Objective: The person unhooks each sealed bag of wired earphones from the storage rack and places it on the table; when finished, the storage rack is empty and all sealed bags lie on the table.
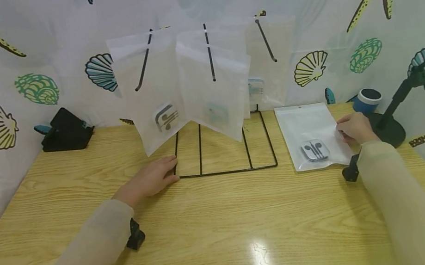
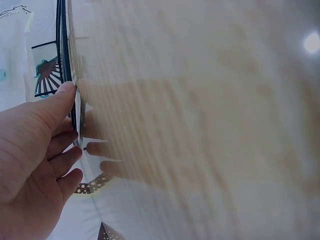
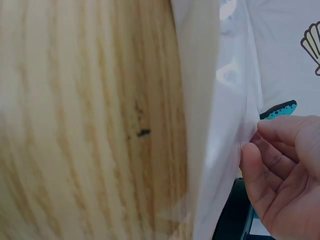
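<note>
My left hand (image 1: 153, 177) touches the left front corner of a black wire display rack (image 1: 240, 170), its fingers relaxed. In the left wrist view the thumb of that hand (image 2: 30, 150) meets the dark wire. At the right, my right hand (image 1: 357, 128) pinches the right edge of a white zip bag (image 1: 300, 125) lying on the table. Boxed earphones (image 1: 315, 150) show through the bag near its bottom. Up close, thumb and finger of the right hand (image 3: 290, 165) hold the edge of the bag (image 3: 230, 115).
Several similar pouches hang on the rack's hooks, the left pouch (image 1: 153, 81) and the middle pouch (image 1: 218, 94) in front. A black stand (image 1: 66, 131) sits at the back left. A blue cup-like container (image 1: 366, 101) and a dark stand with an arm (image 1: 391, 128) are beyond my right hand.
</note>
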`<state>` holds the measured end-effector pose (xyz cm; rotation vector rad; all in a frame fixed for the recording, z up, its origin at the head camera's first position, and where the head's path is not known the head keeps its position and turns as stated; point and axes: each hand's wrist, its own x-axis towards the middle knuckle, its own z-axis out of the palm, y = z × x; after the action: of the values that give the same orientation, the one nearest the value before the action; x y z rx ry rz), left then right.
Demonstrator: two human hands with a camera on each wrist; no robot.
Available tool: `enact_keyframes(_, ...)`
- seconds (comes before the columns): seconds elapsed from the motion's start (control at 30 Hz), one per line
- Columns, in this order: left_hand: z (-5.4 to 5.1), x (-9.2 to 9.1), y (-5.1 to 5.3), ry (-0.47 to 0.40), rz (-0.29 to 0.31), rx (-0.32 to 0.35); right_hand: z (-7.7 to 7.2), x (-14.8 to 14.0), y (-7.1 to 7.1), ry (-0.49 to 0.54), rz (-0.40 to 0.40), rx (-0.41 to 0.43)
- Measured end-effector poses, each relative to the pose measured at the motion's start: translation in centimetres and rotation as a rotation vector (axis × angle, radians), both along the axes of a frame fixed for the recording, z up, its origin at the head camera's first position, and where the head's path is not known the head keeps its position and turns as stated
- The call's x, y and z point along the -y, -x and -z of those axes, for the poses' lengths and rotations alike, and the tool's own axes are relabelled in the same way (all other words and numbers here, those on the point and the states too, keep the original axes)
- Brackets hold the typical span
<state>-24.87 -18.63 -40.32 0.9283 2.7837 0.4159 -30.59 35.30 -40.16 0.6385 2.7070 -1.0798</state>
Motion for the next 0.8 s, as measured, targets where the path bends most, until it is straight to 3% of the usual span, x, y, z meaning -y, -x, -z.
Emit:
enact_keyframes(0.33,0.1,0.1,0.0,-0.003,0.007,-0.006,-1.0,-0.7,-0.6,-0.003,-0.06,-0.038)
enact_keyframes(0.57,0.1,0.1,0.1,0.001,-0.006,0.006,-3.0,-0.8,-0.6,0.035,-0.131,-0.162)
enact_keyframes(0.8,0.2,0.2,0.1,0.003,-0.016,0.017,-5.4,0.5,-0.3,0.013,-0.169,-0.21)
